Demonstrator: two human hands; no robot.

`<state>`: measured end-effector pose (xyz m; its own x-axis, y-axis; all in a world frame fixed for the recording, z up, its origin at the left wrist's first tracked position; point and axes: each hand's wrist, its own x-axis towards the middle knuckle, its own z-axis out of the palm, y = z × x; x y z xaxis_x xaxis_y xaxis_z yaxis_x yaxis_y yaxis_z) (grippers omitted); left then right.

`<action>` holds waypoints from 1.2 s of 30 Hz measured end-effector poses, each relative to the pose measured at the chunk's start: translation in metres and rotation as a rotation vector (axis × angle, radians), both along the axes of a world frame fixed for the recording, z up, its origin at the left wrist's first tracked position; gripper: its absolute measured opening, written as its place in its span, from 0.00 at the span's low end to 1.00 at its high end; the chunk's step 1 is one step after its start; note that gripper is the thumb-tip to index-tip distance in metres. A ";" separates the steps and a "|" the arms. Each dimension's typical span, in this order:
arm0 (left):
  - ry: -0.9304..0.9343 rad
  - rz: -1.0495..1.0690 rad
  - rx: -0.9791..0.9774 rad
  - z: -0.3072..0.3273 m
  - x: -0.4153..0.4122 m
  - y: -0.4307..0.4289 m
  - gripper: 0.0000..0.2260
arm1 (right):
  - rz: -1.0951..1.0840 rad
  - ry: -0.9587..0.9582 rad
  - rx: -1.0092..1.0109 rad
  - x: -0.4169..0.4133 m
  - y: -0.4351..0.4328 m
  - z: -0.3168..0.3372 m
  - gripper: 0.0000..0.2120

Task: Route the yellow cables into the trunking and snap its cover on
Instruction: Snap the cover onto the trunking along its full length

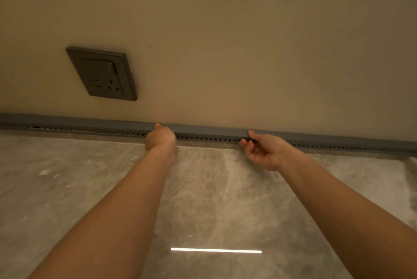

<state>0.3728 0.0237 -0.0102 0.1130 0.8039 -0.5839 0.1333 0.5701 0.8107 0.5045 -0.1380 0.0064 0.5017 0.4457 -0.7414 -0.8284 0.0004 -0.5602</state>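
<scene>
A long grey slotted trunking [203, 138] runs along the foot of the beige wall where it meets the floor, with a grey cover [209, 131] lying on top of it. My left hand [160, 137] is closed over the cover near the middle, thumb on its top edge. My right hand [262, 150] pinches the cover further right, thumb above and fingers below at the slotted side. No yellow cables are visible; the inside of the trunking is hidden by the cover.
A dark grey wall socket [102, 73] with a switch sits on the wall above and to the left. The floor [214, 199] is glossy grey marble-like tile with a bright light strip reflected near the bottom.
</scene>
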 end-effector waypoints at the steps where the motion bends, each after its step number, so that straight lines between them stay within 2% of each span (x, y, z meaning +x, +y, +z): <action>1: -0.001 -0.018 0.000 0.001 -0.002 -0.001 0.21 | -0.002 0.013 0.010 0.001 0.000 0.000 0.08; 5: -0.038 -0.090 -0.031 -0.001 -0.007 -0.005 0.17 | 0.018 0.062 0.048 0.005 0.001 0.001 0.08; 10: -0.105 -0.204 -0.115 0.003 0.019 -0.051 0.22 | 0.042 0.080 0.092 0.006 0.004 0.001 0.11; 15: -0.050 -0.345 -0.143 0.002 0.075 -0.108 0.25 | 0.127 -0.068 0.006 0.002 0.012 -0.015 0.14; 17: 0.004 -0.322 -0.077 -0.003 0.092 -0.121 0.27 | 0.226 -0.084 0.004 0.004 0.011 -0.017 0.16; 20: 0.085 -0.251 -0.015 -0.007 0.102 -0.123 0.28 | 0.355 -0.077 0.034 0.008 0.014 -0.019 0.13; 22: 0.073 -0.226 -0.034 -0.005 0.103 -0.123 0.26 | 0.302 -0.079 -0.007 0.008 0.015 -0.020 0.11; 25: 0.064 -0.228 -0.020 -0.007 0.103 -0.119 0.25 | 0.232 -0.097 -0.023 0.005 0.014 -0.019 0.14; 36: 0.107 -0.258 -0.009 -0.007 0.105 -0.119 0.30 | 0.219 -0.004 0.125 0.008 -0.019 -0.014 0.14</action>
<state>0.4783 -0.0950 -0.0174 0.2508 0.7514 -0.6103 0.3595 0.5131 0.7795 0.5123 -0.1574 -0.0080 0.3862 0.6322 -0.6717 -0.8139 -0.1090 -0.5707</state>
